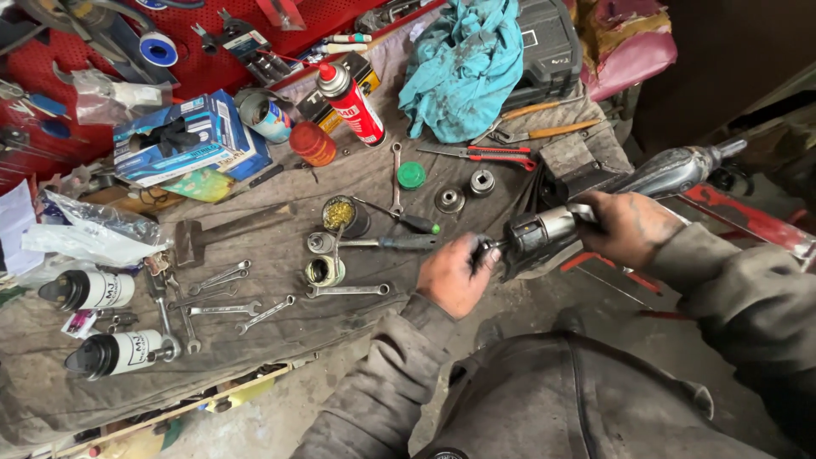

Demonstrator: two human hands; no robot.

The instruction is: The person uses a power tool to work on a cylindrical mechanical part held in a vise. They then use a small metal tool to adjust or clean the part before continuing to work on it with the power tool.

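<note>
Power tool (pixel 595 200) held off the tabletop's (pixel 51 391) right edge btwn both hands: right hand (pixel 625 225) wrapped round its body, left hand (pixel 453 276) gripping its near-left front end, w/ wrenches (pixel 229 297) lying further left.

views: one, on the person's head | looks: down and forward, from above the lap | near: hands (pixel 544 251) close, low in the middle | far: table (pixel 280 246) with tools fills the left and top | right: dark floor | shared: nothing, only one view
</note>
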